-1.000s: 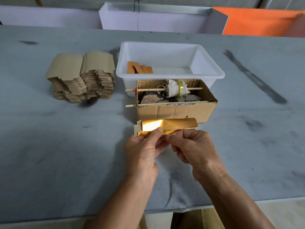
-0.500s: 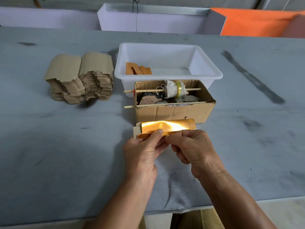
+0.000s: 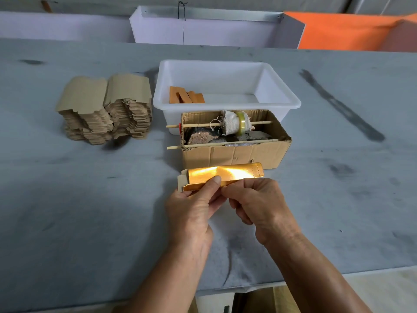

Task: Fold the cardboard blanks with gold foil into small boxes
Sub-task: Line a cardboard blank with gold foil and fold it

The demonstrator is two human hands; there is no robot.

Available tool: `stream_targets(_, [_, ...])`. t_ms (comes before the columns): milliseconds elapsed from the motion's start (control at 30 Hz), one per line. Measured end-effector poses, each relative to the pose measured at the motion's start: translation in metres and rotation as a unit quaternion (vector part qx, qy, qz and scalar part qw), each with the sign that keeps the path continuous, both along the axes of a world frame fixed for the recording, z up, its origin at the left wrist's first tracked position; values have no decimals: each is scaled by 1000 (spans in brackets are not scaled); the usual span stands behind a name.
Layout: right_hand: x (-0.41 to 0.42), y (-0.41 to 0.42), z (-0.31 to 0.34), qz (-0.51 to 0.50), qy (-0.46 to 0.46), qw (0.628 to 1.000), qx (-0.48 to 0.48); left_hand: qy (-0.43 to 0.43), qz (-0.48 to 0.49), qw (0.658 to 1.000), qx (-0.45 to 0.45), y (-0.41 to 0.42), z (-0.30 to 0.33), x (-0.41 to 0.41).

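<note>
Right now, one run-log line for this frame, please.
step: folding | left hand: pinches gold foil blank | right hand: pinches same blank | blank stack: left of white tub

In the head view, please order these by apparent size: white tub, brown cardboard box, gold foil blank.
1. white tub
2. brown cardboard box
3. gold foil blank, although it is nearest the camera

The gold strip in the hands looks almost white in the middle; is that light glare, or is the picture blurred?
Head view: glare. The gold foil blank mirrors overhead light, blowing out two patches; its edges and the left hand stay sharp; the far table edge bows from the wide lens.
</note>
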State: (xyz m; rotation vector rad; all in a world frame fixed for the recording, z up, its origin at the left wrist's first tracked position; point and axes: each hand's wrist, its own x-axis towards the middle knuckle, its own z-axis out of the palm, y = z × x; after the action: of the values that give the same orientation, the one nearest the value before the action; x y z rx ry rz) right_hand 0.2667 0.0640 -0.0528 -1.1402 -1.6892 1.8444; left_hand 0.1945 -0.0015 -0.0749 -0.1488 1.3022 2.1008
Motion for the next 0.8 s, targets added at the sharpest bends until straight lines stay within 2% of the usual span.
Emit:
stream_targets(667, [-1,-2,-7,-10,0,1000,29,-4,39,999,-17,7,6,2])
stream_targets(800, [0,-7,-11,-22,3,998,55,-36,52,998,-16,10,11,-2])
